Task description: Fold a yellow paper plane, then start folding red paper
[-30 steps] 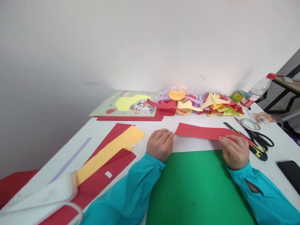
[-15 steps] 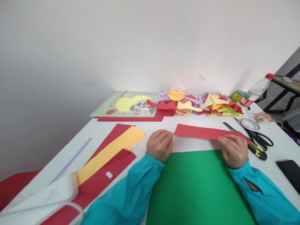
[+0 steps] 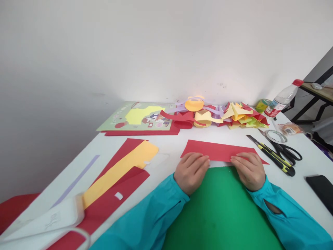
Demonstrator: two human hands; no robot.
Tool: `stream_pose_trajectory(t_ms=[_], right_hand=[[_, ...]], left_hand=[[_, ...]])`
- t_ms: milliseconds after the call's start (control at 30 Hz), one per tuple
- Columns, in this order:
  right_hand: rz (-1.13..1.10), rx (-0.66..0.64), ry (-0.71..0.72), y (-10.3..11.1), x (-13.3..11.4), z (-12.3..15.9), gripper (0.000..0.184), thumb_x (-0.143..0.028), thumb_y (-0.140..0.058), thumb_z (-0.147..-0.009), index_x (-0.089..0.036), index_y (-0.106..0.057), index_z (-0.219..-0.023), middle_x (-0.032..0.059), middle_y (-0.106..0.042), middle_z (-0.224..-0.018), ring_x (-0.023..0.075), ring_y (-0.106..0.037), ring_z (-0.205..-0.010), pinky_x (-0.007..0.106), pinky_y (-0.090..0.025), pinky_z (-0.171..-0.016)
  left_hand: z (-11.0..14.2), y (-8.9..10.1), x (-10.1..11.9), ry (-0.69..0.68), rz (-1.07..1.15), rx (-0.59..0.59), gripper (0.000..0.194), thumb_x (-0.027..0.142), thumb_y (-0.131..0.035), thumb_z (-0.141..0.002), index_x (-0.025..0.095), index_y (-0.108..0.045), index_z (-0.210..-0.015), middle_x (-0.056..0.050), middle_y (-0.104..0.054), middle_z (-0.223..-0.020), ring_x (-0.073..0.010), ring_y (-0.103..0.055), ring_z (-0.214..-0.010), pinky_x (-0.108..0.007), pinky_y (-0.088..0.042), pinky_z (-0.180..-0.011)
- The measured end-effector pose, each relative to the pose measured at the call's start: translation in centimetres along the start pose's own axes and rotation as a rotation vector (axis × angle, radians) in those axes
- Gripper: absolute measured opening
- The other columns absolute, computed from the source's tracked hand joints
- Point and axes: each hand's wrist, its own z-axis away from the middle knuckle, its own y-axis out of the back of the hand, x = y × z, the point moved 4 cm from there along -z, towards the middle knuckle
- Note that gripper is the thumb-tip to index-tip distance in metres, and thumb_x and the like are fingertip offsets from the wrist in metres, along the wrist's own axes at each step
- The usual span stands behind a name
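A red paper strip [image 3: 221,149] lies crosswise just beyond the green sheet [image 3: 221,208], its long side toward me. My left hand [image 3: 192,172] grips the strip's near edge left of its middle, thumb hidden beneath bent fingers. Toward the other end, my right hand [image 3: 249,170] pinches the same edge. Both wrists rest over the green sheet in turquoise sleeves. To the right of the strip lie a yellow-and-black utility knife [image 3: 273,156] and black-handled scissors [image 3: 287,152].
Red and orange paper strips [image 3: 122,170] lie at left beside a white device with a cord [image 3: 59,218]. Curled and folded paper pieces [image 3: 239,116] stand along the wall near a picture pad [image 3: 117,118]. A bottle [image 3: 283,99], tape roll [image 3: 277,136] and black phone-like object [image 3: 321,189] are at right.
My left hand has moved right along the strip's near edge, and my right hand has shifted left. The strip has come nearer and lies flatter, more of it showing.
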Motion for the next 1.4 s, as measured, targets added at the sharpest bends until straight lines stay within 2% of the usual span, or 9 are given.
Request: stream_pose_trajectory(t_ms=[167, 333, 600, 767, 1100, 1400], right_hand=[[-0.077, -0.014, 0.105, -0.2, -2.1, -0.4, 0.020, -0.007, -0.056, -0.079, -0.015, -0.063, -0.097, 0.0050, -0.071, -0.090, 0.0207, -0.059, -0.087, 0.038, -0.045, -0.074], [-0.082, -0.062, 0.185, -0.6, -3.4, -0.5, 0.018, -0.008, -0.058, -0.078, -0.014, -0.063, -0.095, 0.0044, -0.071, -0.091, 0.0203, -0.060, -0.087, 0.038, -0.045, -0.077], [-0.026, -0.101, 0.200, -0.6, -4.0, -0.6, 0.014, -0.012, -0.055, -0.080, -0.015, -0.065, -0.090, 0.0032, -0.071, -0.088, 0.0194, -0.060, -0.087, 0.038, -0.044, -0.078], [0.015, -0.064, 0.157, -0.2, -2.9, -0.8, 0.014, -0.013, -0.060, -0.077, -0.016, -0.065, -0.090, 0.0017, -0.071, -0.087, 0.0210, -0.060, -0.087, 0.039, -0.043, -0.078], [0.174, -0.049, 0.068, 0.2, 1.3, -0.3, 0.016, -0.011, -0.059, -0.076, -0.019, -0.064, -0.089, -0.0001, -0.071, -0.084, 0.0207, -0.060, -0.084, 0.035, -0.038, -0.072], [0.301, -0.024, 0.002, 0.8, 3.2, 0.2, 0.019, -0.011, -0.060, -0.074, -0.021, -0.065, -0.088, -0.0022, -0.072, -0.083, 0.0189, -0.060, -0.085, 0.033, -0.036, -0.071]], left_hand=[[0.0, -1.0, 2.0, -0.059, 0.052, -0.081, 0.012, 0.008, -0.056, -0.078, 0.013, -0.062, -0.088, -0.006, -0.069, -0.084, -0.0187, -0.059, -0.079, -0.035, -0.049, -0.072], [-0.1, -1.1, 3.3, -0.071, 0.048, -0.101, 0.015, 0.008, -0.049, -0.081, 0.011, -0.064, -0.084, -0.008, -0.067, -0.078, -0.0194, -0.059, -0.078, -0.035, -0.048, -0.069], [-0.2, -1.3, 3.9, -0.098, 0.035, -0.117, 0.019, 0.007, -0.045, -0.081, 0.009, -0.064, -0.081, -0.010, -0.066, -0.075, -0.0203, -0.059, -0.077, -0.035, -0.049, -0.066], [-0.2, -1.0, 3.0, -0.092, 0.000, -0.073, 0.013, 0.007, -0.051, -0.079, 0.010, -0.063, -0.080, -0.008, -0.067, -0.077, -0.0211, -0.060, -0.078, -0.036, -0.049, -0.066], [0.2, -0.5, 0.2, -0.048, -0.098, -0.012, 0.015, 0.003, -0.055, -0.075, 0.014, -0.062, -0.082, -0.006, -0.070, -0.080, -0.0210, -0.062, -0.079, -0.037, -0.050, -0.069], [0.2, -0.1, -0.2, -0.052, -0.136, 0.010, 0.017, 0.003, -0.055, -0.075, 0.016, -0.062, -0.084, -0.006, -0.070, -0.080, -0.0209, -0.063, -0.079, -0.037, -0.051, -0.070]])
